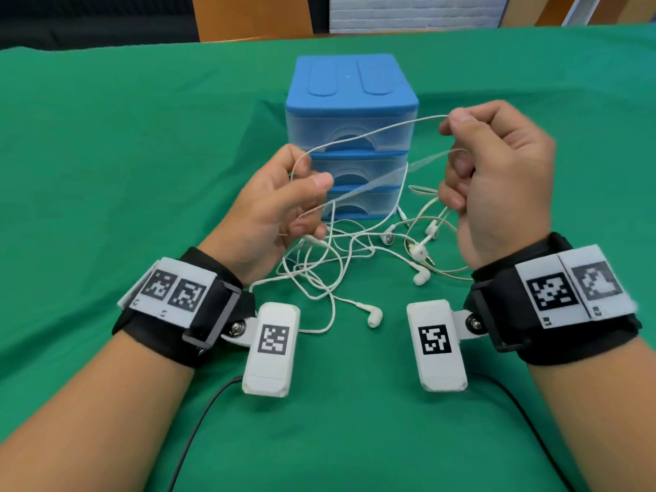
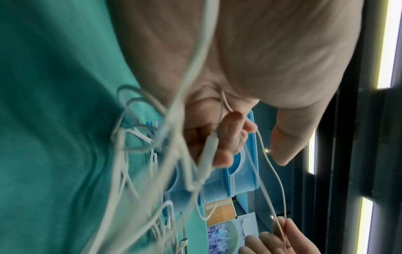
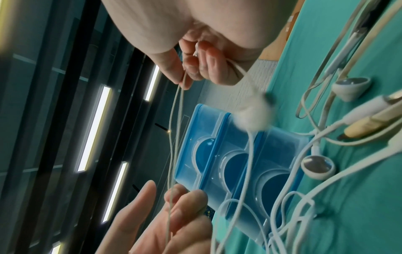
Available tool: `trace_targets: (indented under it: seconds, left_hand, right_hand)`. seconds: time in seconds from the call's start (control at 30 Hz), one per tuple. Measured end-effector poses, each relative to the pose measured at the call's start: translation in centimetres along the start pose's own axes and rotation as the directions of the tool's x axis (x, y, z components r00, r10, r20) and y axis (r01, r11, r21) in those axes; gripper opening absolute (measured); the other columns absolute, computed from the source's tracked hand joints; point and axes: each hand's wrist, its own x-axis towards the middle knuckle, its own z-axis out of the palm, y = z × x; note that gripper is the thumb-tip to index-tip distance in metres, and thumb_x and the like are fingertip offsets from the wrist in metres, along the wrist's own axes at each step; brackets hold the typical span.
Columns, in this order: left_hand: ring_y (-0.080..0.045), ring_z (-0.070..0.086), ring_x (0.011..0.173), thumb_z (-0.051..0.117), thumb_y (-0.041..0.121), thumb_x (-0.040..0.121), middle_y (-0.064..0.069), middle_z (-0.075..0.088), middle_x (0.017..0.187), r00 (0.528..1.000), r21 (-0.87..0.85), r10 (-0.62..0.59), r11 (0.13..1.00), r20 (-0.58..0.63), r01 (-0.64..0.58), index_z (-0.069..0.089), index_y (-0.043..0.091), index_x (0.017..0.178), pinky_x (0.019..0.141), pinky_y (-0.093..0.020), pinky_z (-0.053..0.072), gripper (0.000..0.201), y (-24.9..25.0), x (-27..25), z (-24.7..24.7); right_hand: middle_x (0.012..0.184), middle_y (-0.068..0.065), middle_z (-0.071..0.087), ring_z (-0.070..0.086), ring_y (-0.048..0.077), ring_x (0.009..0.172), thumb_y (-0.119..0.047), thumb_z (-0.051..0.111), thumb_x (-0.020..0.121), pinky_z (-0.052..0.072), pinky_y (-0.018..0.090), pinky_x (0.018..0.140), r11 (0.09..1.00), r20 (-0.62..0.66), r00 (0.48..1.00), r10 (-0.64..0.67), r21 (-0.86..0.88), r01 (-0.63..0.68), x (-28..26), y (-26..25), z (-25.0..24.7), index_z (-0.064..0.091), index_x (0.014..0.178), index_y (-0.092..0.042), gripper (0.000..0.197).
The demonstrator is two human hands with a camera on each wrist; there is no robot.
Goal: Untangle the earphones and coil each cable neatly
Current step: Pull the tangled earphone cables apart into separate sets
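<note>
A tangle of white earphone cables [image 1: 330, 264] lies on the green cloth with several earbuds, one of them [image 1: 372, 316] nearest me, and a jack plug [image 1: 420, 252]. Both hands are raised above it. My left hand [image 1: 312, 172] grips a cable; in the left wrist view its fingers curl round an inline remote [image 2: 208, 151]. My right hand [image 1: 454, 124] pinches the same cable between thumb and forefinger [image 3: 182, 82]. This doubled strand [image 1: 372, 131] spans the gap between the hands. The right hand's lower fingers curl round another strand, from which a blurred earbud [image 3: 254, 113] dangles.
A blue three-drawer plastic unit [image 1: 351, 101] stands just behind the tangle, drawers shut. The green cloth [image 1: 106, 172] covers the whole table. Black leads [image 1: 202, 420] run from the wrist cameras toward me. A cardboard box [image 1: 248, 16] stands past the far edge.
</note>
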Motion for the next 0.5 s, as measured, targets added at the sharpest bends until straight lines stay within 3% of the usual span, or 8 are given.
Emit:
trace_targets:
  seconds: [0.1,0.23,0.4,0.5]
  left_hand:
    - [-0.01,0.026,0.049,0.059,0.008,0.089,0.001,0.042,0.077,1.0,0.088,-0.014,0.996,0.003,0.013,0.046,0.018,0.099,0.043,-0.021,0.036,0.019,0.1,-0.1,0.2]
    - [-0.011,0.033,0.05,0.059,0.008,0.087,-0.01,0.05,0.086,0.998,0.102,-0.063,0.993,-0.015,0.065,0.058,0.012,0.107,0.043,-0.021,0.037,0.02,-0.2,-0.1,0.0]
    - [-0.011,0.035,0.05,0.051,0.0,0.085,-0.01,0.061,0.082,0.999,0.032,-0.027,0.999,-0.035,0.028,0.058,0.009,0.11,0.045,-0.021,0.037,0.028,-0.3,0.1,-0.5]
    - [-0.011,0.044,0.05,0.054,-0.007,0.088,-0.008,0.068,0.081,0.999,0.136,0.023,0.991,-0.025,-0.019,0.062,0.005,0.11,0.048,-0.019,0.037,0.026,-0.4,0.0,-0.3]
  right_hand:
    - [0.057,0.005,0.034,0.023,0.015,0.043,-0.012,0.054,0.091,0.02,0.02,0.044,0.999,-0.069,0.997,0.018,0.053,-0.015,0.3,0.0,-0.3,0.051,0.071,-0.017,0.021]
    - [0.056,0.007,0.042,0.03,0.016,0.043,-0.008,0.043,0.09,0.018,0.023,0.047,0.992,-0.177,0.983,0.049,0.127,-0.027,0.7,0.1,-0.9,0.043,0.068,-0.018,0.024]
    - [0.059,0.002,0.055,0.054,0.022,0.056,-0.016,0.047,0.075,0.036,0.028,0.051,1.0,-0.262,0.965,0.014,-0.013,-0.019,1.0,0.7,-1.5,0.049,0.052,-0.023,0.024]
    - [0.072,-0.002,0.06,0.056,0.018,0.073,-0.017,0.052,0.074,0.042,0.031,0.066,0.987,-0.249,0.966,-0.071,-0.155,0.033,1.2,0.8,-1.6,0.057,0.062,-0.024,0.014]
